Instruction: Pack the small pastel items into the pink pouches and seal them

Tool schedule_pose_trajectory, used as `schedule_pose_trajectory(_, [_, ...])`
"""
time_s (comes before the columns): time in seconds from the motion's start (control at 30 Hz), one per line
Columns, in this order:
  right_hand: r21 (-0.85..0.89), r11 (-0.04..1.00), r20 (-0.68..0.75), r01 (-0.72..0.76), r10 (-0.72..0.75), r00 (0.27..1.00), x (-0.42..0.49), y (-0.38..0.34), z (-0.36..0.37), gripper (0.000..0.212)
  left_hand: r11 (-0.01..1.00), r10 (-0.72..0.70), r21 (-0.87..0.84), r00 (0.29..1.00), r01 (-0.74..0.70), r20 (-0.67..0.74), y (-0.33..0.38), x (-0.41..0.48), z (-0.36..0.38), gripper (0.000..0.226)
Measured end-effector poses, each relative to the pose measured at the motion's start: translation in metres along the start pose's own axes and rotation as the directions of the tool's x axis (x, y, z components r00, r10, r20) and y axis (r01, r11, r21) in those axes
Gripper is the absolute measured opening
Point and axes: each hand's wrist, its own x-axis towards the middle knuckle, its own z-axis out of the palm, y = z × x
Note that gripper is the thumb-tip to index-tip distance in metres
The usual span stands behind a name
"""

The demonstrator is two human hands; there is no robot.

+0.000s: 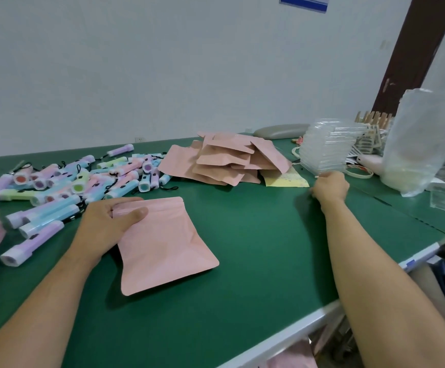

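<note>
1. The left hand [107, 221] is gripping a pink pouch [163, 245] by its top corner, thumb over it, on the green table [256, 248].
2. The right hand [330, 187], arm outstretched, is curling its fingers at the clear trays [327, 144]; any hold there is unclear.
3. Pastel items [56, 187] are lying beside the left hand.

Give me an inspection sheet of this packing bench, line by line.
Surface: green table, pale edge.
Job's things: pink pouch lying flat; pile of pink pouches; heap of pastel items.
Clutter: clear plastic trays, plastic bag, tape rings.
Grippers: left hand grips the pouch's top; right hand at the trays.
Cables: nothing seen.
Surroundings: white wall, brown door.
</note>
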Motion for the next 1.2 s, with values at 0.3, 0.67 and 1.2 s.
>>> schedule_pose_trajectory(0.3, [-0.333, 0.915, 0.145, 0.229, -0.190, 0.971, -0.013, -0.005, 0.004, 0.020, 1.000, 0.001, 0.024, 1.000, -0.001, 0.000, 0.000, 0.000, 0.002, 0.021])
schedule_pose_trajectory(0.67, [-0.439, 0.854, 0.177, 0.278, -0.221, 0.959, -0.006, -0.006, 0.010, 0.017, 0.997, -0.040, 0.061, 0.999, 0.041, -0.021, 0.003, -0.002, 0.002, 0.020])
schedule_pose_trajectory(1.2, [0.491, 0.692, 0.583, 0.529, -0.712, 0.391, -0.172, -0.096, 0.039, 0.015, 0.991, -0.017, 0.128, 0.996, 0.028, -0.085, 0.013, -0.005, 0.008, 0.034])
